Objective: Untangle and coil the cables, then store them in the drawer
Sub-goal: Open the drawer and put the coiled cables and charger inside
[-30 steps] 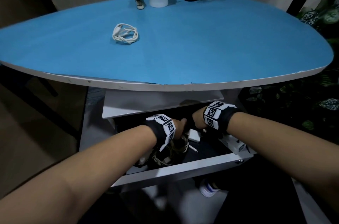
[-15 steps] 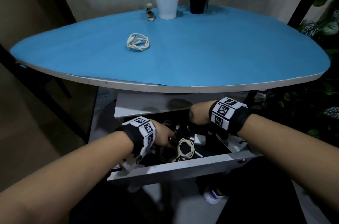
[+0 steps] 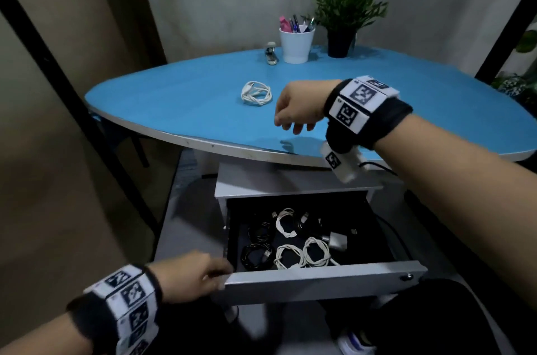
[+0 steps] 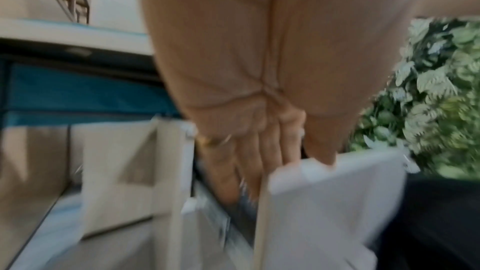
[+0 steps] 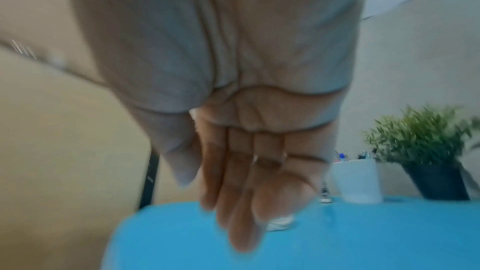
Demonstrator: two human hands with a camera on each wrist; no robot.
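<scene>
A white coiled cable lies on the blue table. My right hand hovers just right of it, fingers hanging relaxed and empty; the right wrist view shows the cable peeking out behind the fingertips. Below the table the drawer stands pulled out. It holds several coiled cables, black and white, and a white charger plug. My left hand grips the left end of the drawer front, fingers inside and thumb outside.
At the table's far side stand a white pen cup, a potted plant and a small stapler. A dark frame post runs down at the left. My shoe is on the floor under the drawer.
Both hands have left the drawer's inside. The right hand rose over the table toward the white cable. The left hand moved to the drawer front's left end. The camera tilted up.
</scene>
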